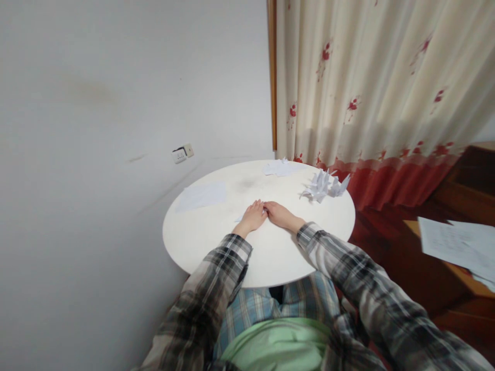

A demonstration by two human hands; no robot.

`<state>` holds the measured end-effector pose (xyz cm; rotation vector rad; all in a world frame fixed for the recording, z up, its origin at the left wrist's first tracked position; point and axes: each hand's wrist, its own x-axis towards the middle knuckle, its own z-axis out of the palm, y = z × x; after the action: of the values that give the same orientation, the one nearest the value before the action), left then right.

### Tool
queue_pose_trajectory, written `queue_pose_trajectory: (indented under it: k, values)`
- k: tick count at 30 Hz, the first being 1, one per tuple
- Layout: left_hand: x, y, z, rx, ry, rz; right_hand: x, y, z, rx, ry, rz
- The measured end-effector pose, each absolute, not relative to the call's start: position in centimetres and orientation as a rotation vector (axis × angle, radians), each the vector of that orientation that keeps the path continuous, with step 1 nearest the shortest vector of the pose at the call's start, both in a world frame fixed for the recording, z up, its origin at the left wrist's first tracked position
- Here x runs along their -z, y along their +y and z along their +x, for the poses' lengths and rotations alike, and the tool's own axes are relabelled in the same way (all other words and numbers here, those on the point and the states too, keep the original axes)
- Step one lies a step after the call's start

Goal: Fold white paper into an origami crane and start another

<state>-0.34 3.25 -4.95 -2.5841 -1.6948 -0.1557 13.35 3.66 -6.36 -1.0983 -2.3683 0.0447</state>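
Observation:
My left hand (253,215) and my right hand (279,214) lie side by side, fingers flat, on the round white table (216,242). Both press down on a small piece of white paper (239,219) that shows only at the edges under the fingers. The fingertips of the two hands touch near the table's middle. Both arms wear plaid sleeves.
A flat white sheet (201,196) lies at the table's left. Folded paper figures (324,186) sit at the right rear, more folded paper (280,167) at the far edge. A flowered curtain (379,93) hangs behind; a wooden surface with papers (456,245) stands at the right.

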Motion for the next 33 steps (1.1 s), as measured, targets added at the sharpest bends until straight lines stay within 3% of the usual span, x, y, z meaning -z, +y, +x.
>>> queue_pose_trajectory:
  k: [33]
  values:
    - [4.75,3.2,-0.37,0.186,-1.742,-2.594,6.61,4.25,13.49,-0.241,-2.262,-1.146]
